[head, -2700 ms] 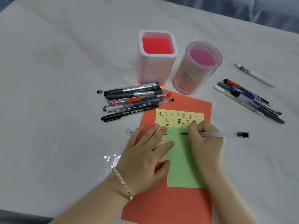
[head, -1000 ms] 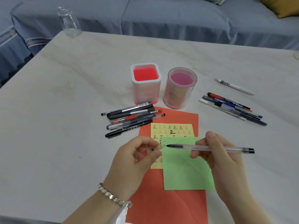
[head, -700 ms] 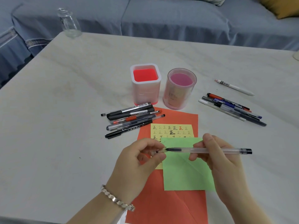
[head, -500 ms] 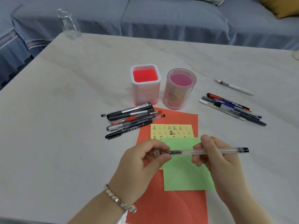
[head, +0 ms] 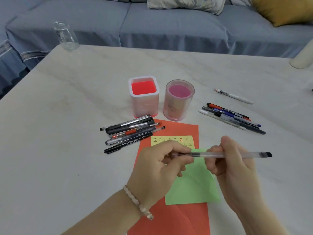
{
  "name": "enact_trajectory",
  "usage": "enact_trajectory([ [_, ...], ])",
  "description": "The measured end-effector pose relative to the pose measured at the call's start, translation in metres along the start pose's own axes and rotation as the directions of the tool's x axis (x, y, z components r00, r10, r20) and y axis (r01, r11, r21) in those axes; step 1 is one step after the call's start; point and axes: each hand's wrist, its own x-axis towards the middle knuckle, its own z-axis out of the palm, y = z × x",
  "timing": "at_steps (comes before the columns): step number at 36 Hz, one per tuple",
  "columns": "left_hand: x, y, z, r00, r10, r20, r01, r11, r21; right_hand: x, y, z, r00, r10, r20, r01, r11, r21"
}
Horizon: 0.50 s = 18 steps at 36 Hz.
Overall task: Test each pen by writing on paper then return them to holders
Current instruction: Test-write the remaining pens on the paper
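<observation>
Head camera looks down on my left hand point(head: 157, 168) and right hand point(head: 233, 168), both raised above the green sheet point(head: 191, 189) and sharing one clear pen point(head: 237, 154) held level. My left thumb and fingertips pinch its tip end; whether the cap is fully seated there I cannot tell. My right fingers curl around the barrel, and the dark tail end juts past them to the right. The green sheet lies on the orange sheet point(head: 169, 221), overlapping the yellow note point(head: 171, 139) with its written marks. Beyond the orange sheet's far edge stand the square holder point(head: 144, 99) and the round holder point(head: 179, 102), close together but apart. One pile of pens point(head: 132, 131) lies left of the note, touching the orange sheet's edge; another group of pens point(head: 232, 117) lies right of the round holder, with a white pen point(head: 233, 96) alone behind it. Wide marble table point(head: 67, 133) stretches left of my left hand to the slanting edge, where a glass jar point(head: 66, 38) stands at the far corner
</observation>
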Motion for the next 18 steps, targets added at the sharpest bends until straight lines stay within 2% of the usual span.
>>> enact_trajectory([
  [3,0.013,0.008,0.0,0.952,-0.271,0.138,0.302,0.905,-0.302,0.0,-0.001,-0.001,0.997,-0.078,-0.011,0.077,0.995,-0.063],
  [5,0.019,0.008,0.0,0.893,-0.383,0.238,0.45,0.757,-0.473,0.002,-0.001,0.002,0.992,-0.121,-0.02,0.119,0.989,-0.087],
  [7,0.021,0.009,-0.002,0.846,-0.458,0.275,0.52,0.589,-0.619,0.004,0.001,0.009,0.99,-0.14,0.003,0.139,0.987,-0.085],
  [9,0.02,0.009,-0.006,0.826,-0.513,0.233,0.517,0.524,-0.677,0.006,0.005,0.017,0.994,-0.098,0.043,0.101,0.993,-0.068],
  [12,0.013,0.007,-0.018,0.783,-0.615,0.096,0.487,0.509,-0.71,0.007,0.013,0.033,0.992,0.027,0.124,-0.014,0.995,-0.099],
  [14,0.005,0.007,-0.032,0.758,-0.652,-0.023,0.422,0.517,-0.744,0.004,0.015,0.048,0.962,0.115,0.247,-0.081,0.986,-0.145],
  [16,-0.006,0.009,-0.051,0.743,-0.64,-0.194,0.319,0.594,-0.738,0.002,0.016,0.066,0.9,0.185,0.394,-0.094,0.967,-0.237],
  [18,-0.019,0.013,-0.075,0.707,-0.567,-0.421,0.201,0.733,-0.65,0.001,0.017,0.088,0.829,0.237,0.507,-0.044,0.931,-0.363],
])
